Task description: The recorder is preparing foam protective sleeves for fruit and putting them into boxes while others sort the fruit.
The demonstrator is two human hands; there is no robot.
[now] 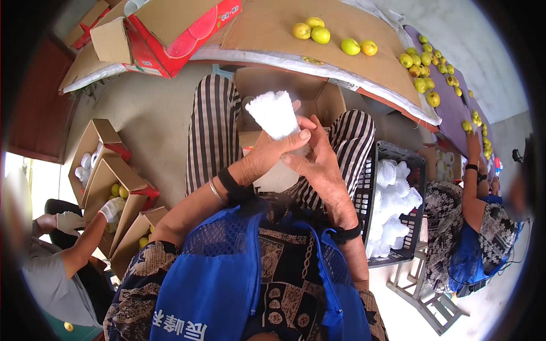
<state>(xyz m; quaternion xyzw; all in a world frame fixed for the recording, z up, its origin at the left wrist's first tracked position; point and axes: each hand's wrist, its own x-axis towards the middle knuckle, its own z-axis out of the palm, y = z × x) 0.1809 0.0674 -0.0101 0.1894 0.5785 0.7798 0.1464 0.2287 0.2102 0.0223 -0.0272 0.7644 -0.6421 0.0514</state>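
A white foam net sleeve (275, 114) stands up from my left hand (268, 151), whose thumb and fingers close around its lower part. My right hand (320, 164) meets the left at the sleeve's lower end, with pale netting between the two hands. Whether a fruit sits inside the sleeve is hidden. Under the hands, between my knees, is an open cardboard carton (328, 100). By my right knee stands a black plastic crate (399, 151) heaped with white foam net sleeves (390, 204).
Yellow-green fruits (320, 35) lie on the cardboard-covered table (260, 30) ahead, beside a red carton (160, 55). More fruits (420, 70) lie on a purple cloth (452, 102). A gloved co-worker's hand (113, 209) reaches into cartons (128, 170) at left. Another person's hand (472, 143) touches fruit at right.
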